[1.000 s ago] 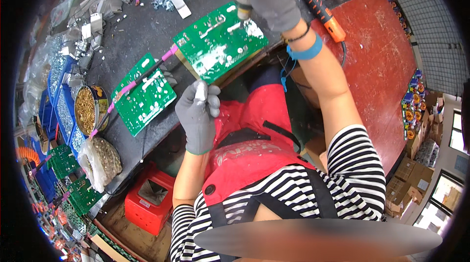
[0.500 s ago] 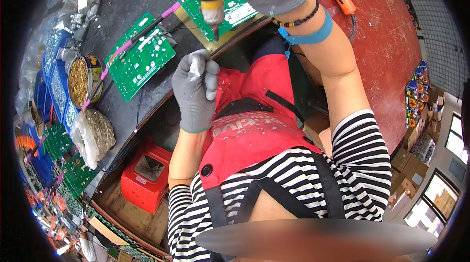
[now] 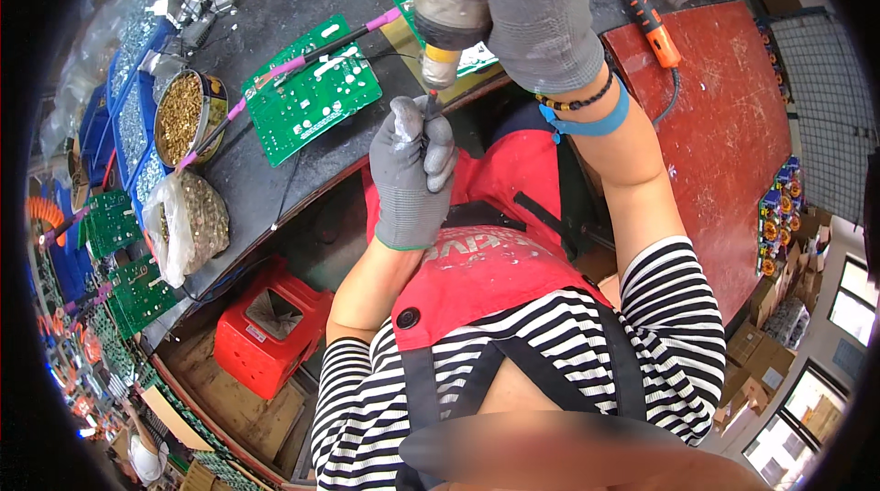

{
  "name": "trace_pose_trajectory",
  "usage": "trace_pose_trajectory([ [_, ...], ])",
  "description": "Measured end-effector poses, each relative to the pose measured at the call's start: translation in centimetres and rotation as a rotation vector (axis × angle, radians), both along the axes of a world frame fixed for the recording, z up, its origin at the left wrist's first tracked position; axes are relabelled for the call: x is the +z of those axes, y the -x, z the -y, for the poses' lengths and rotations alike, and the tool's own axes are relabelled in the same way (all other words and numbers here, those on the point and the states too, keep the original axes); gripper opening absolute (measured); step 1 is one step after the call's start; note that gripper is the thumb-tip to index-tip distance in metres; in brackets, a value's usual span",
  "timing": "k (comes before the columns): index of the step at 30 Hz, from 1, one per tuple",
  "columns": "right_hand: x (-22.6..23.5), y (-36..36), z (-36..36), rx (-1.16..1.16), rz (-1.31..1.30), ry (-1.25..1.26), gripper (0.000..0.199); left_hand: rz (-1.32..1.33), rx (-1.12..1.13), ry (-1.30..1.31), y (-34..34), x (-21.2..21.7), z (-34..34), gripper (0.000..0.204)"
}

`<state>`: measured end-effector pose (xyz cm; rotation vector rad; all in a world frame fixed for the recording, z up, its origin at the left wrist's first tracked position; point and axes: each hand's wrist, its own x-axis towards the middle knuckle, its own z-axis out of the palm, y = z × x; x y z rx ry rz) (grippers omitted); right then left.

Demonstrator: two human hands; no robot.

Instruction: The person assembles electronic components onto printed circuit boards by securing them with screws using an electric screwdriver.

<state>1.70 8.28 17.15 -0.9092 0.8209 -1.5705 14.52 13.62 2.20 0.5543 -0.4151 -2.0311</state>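
Gray-gloved right hand [image 3: 541,14] wraps firmly around a power driver [image 3: 447,10] with a red section, a dark collar and a yellow ring, its nose pointed down over the near edge of a black tabletop [image 3: 234,46]. Just below the nose, a red-marked bit [image 3: 434,95] meets the view of the gloved left hand [image 3: 412,165], whose fingers are curled loosely with the thumb raised; whether they grip the bit or anything else cannot be told. Behind the driver, a green circuit board [image 3: 478,57] lies partly hidden on a yellowish plate [image 3: 399,44]. To its left, a second green board [image 3: 321,106] rests beneath a black rod [image 3: 335,49] with pink sleeves. Farther left stand a round tin [image 3: 216,106] of gold-colored small parts, a clear plastic bag [image 3: 174,225] with contents too indistinct to tell, and blue bins [image 3: 161,33] of silvery pieces. At upper right, a tool with a black-and-orange handle [image 3: 658,40] lies beside the right hand, its end over a red surface [image 3: 710,133]. A blue band [image 3: 596,121] and a beaded bracelet [image 3: 579,104] circle the right wrist, and a red stool [image 3: 275,358] sits below the tabletop.
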Motion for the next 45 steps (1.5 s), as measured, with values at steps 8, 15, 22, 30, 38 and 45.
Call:
trace_pose_trajectory([
  [8,-4.1,1.7,1.4,-0.08,-0.408,0.34,0.016,-0.016,-0.031,-0.07,0.8,0.6,0.1,0.035],
  [15,0.4,-0.5,0.0,-0.15,-0.088,-0.151,0.013,-0.002,0.005,-0.1,1.2,0.8,0.4,0.039],
  [22,0.7,1.2,0.3,-0.128,-0.082,-0.156,0.016,0.016,-0.053,0.053,1.6,1.2,0.3,0.047],
  [30,-1.4,5.2,4.7,-0.417,-0.321,0.079,0.008,0.3,0.174,0.074,0.8,-0.9,0.5,0.028],
  [38,-3.8,7.8,9.8,-0.774,-0.714,0.415,0.011,0.35,0.154,0.029,1.0,-1.9,1.9,0.024],
  [45,-5.5,9.0,11.1,-0.947,-0.853,0.394,0.013,0.533,0.092,0.001,1.9,-2.0,3.0,0.019],
])
